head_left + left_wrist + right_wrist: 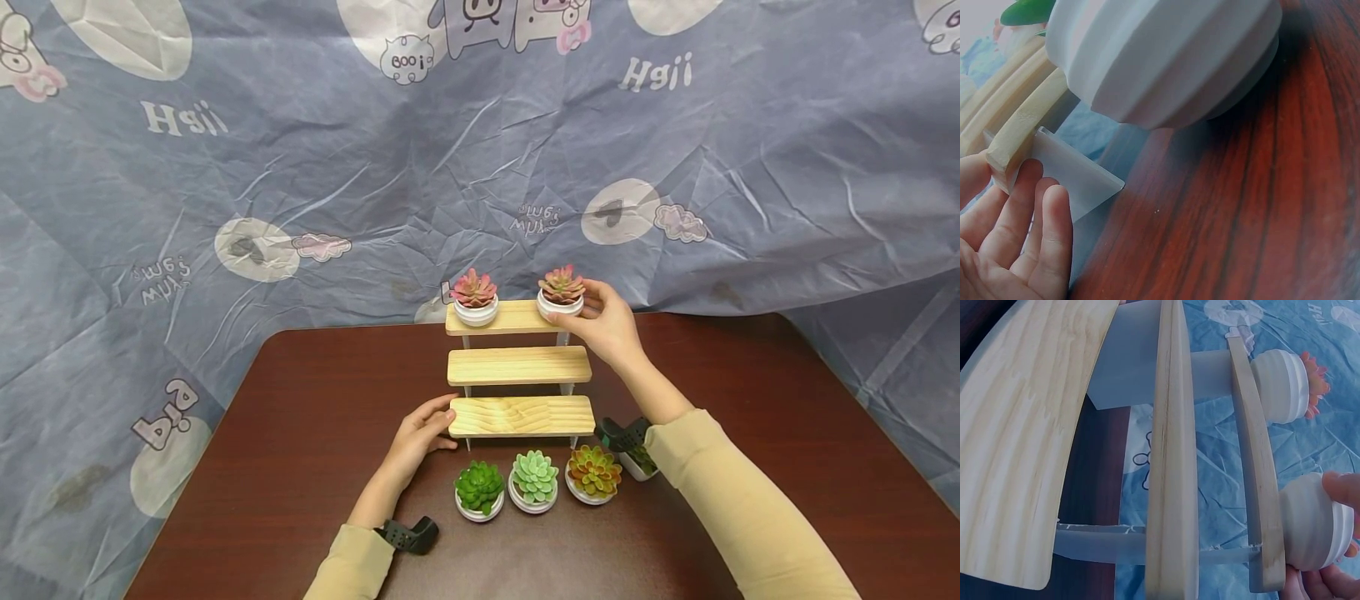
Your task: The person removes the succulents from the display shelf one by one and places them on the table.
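Right hand (611, 329) gripping a potted pink succulent (561, 293) at the right end of the top plank (517, 317), right of frame centre, I pinch the lowest plank (522, 417) with my left hand (417, 435), presumably to steady the stand (519, 367).

The right hand (609, 327) pinches, stretched farther forward than the gripping left hand (415, 435).

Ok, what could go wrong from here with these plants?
The right hand holds a pink succulent at the right end of the top shelf; released too far out, it might tip off.
The left hand grips the bottom shelf; a tug could jolt the other pink succulent.
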Demonstrator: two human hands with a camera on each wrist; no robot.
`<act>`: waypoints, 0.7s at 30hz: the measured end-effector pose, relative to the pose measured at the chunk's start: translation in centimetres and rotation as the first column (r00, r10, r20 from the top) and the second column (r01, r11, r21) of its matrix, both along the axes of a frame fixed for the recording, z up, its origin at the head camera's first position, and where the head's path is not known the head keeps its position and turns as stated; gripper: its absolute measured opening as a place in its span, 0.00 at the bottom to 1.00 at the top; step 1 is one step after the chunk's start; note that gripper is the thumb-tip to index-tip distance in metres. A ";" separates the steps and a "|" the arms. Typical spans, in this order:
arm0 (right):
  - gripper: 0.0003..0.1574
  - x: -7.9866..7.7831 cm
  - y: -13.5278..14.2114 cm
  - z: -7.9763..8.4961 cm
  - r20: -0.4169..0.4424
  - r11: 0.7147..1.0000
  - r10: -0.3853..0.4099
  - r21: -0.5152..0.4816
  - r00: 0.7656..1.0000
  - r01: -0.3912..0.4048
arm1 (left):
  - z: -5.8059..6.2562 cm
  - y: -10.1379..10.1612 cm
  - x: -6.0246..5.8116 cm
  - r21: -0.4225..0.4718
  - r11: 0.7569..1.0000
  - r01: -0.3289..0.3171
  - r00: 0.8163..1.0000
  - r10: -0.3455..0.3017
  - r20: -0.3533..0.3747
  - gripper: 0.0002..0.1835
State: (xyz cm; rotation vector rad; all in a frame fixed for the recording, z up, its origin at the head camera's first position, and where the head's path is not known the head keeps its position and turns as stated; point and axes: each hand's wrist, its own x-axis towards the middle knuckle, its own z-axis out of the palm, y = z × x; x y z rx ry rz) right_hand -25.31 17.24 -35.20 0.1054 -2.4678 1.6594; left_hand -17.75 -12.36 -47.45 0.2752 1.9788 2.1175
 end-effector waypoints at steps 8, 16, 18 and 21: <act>0.48 0.5 0.4 0.2 0.016 1.000 0.005 0.027 1.000 -0.005 | 0.1 0.0 0.0 -0.003 1.000 -0.002 1.000 0.002 0.003 0.23; 0.48 1.3 0.8 0.4 0.021 0.999 0.025 0.034 0.999 -0.025 | 0.0 0.0 0.0 0.002 1.000 0.001 1.000 -0.001 0.001 0.24; 0.49 1.5 0.9 0.5 0.021 0.999 0.032 0.038 0.999 -0.033 | 0.0 0.0 0.0 0.003 1.000 0.002 1.000 -0.002 0.001 0.24; 0.49 1.8 1.0 0.6 0.015 0.998 0.040 0.045 0.999 -0.041 | -0.1 -0.1 0.0 0.004 1.000 0.006 1.000 -0.006 0.002 0.24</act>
